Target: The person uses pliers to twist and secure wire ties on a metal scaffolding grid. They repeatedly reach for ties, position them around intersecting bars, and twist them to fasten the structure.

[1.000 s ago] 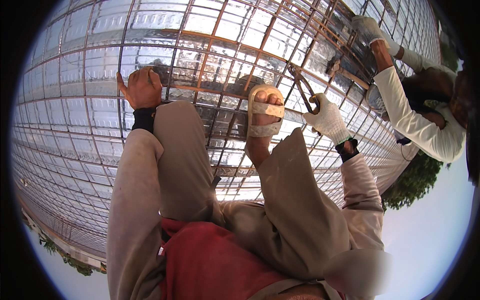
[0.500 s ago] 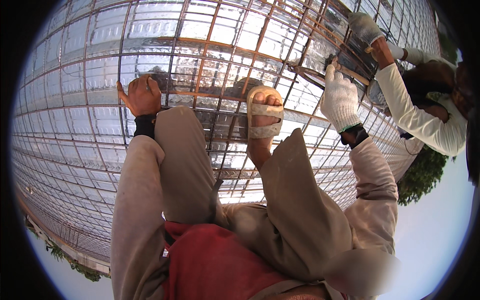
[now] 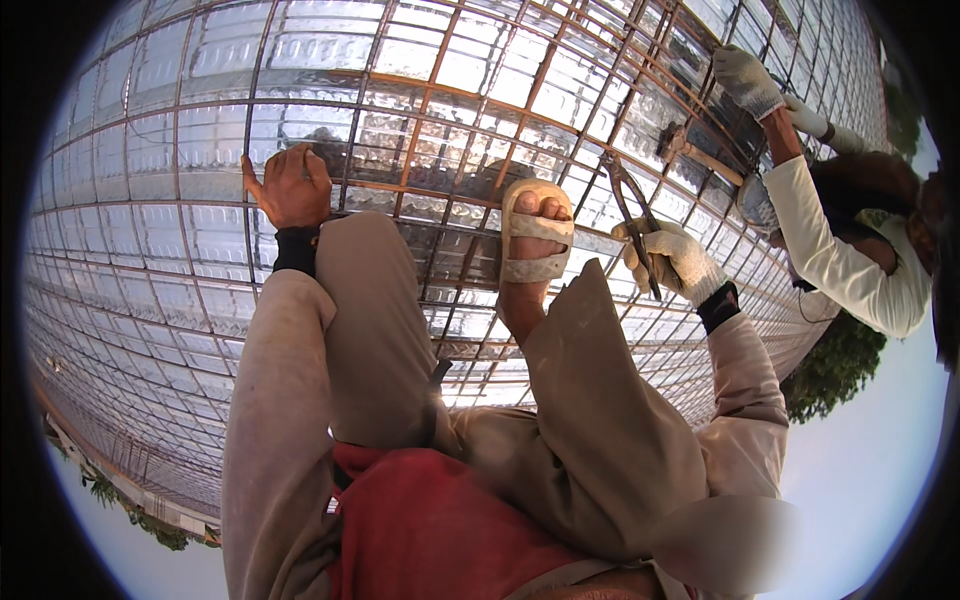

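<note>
My right hand (image 3: 675, 258), in a white knitted glove, grips a pair of dark pincers (image 3: 640, 215) by the handles. Their jaws point away from me, over the rebar mesh (image 3: 210, 210). My bare left hand (image 3: 292, 185) rests on the mesh beside my left knee. One finger reaches out to a bar on its left; the others bend downward, their tips hidden. Between my hands, my sandalled foot (image 3: 537, 235) stands on the bars.
A hammer (image 3: 708, 160) with a wooden handle lies on the mesh at the right. Beyond it a co-worker's gloved hand (image 3: 750, 85) touches the bars. Shiny metal decking (image 3: 310, 45) lies under the mesh. A tree (image 3: 835, 370) stands past the right edge.
My right hand has drawn back toward me and turned, bringing the pincers up off the bars. The co-worker's gloved hand has shifted slightly. My left hand keeps its place on the mesh.
</note>
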Available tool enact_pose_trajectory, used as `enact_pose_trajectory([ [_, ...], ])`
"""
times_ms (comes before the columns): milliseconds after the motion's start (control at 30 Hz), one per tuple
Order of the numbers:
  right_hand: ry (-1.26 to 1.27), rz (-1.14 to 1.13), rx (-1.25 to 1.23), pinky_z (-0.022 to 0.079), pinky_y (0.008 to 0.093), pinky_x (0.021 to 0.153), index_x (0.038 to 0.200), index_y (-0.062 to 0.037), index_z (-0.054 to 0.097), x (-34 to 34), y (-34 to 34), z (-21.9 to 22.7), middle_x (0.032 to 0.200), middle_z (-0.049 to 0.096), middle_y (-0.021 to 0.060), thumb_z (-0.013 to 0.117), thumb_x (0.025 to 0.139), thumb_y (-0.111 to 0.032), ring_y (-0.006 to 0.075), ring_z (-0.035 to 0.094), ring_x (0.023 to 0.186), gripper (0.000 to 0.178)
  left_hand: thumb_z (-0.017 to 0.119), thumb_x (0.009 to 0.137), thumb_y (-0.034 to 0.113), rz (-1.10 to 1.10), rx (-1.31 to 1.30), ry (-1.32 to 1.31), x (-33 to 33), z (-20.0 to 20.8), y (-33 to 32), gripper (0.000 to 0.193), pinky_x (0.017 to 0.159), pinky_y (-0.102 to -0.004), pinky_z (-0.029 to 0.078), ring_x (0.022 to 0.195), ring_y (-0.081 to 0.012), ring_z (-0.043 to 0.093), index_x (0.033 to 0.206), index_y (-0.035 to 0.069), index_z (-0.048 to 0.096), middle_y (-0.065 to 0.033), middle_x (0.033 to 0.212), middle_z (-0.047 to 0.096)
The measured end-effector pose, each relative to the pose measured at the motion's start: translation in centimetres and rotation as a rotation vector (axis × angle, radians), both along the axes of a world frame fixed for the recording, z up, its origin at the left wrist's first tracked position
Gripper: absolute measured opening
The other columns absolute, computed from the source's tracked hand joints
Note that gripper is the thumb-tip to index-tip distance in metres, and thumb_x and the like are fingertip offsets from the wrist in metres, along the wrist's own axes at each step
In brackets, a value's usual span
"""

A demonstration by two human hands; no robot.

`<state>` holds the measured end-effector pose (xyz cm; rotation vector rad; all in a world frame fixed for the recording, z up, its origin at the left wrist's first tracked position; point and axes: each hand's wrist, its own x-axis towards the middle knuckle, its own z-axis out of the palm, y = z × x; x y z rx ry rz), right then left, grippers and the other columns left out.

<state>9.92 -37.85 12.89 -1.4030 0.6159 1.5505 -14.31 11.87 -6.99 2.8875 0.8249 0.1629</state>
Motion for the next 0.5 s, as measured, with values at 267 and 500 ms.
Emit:
enact_pose_trajectory([
  [267, -0.6, 0.625, -0.086, 0.055, 0.0382, 0.058, 0.11, 0.0019, 0.07, -3.5, 9.8, 1.2, 0.082, 0.069, 0.0168, 0.053, 0.111, -0.024, 0.022, 0.069, 0.061, 0.031, 0.065, 0.099, 0.022, -0.023, 0.034, -0.081, 0.4, 0.1, -0.1, 0.021, 0.132, -0.0641, 0.026, 0.097, -0.0238, 0.077, 0.097, 0.013, 0.084, -0.0051, 0.094, 0.083],
  [500, -0.761, 0.448, 0.0, 0.057, 0.0446, 0.071, 0.104, 0.0051, 0.068, -3.1, 13.7, -0.7, 0.076, 0.07, 0.0156, 0.055, 0.11, -0.026, 0.0285, 0.074, 0.073, 0.035, 0.071, 0.097, 0.022, -0.003, 0.052, -0.084, 0.4, -0.3, -0.3, 0.018, 0.133, -0.0608, 0.027, 0.097, -0.0257, 0.077, 0.1, 0.013, 0.086, -0.0089, 0.09, 0.081],
])
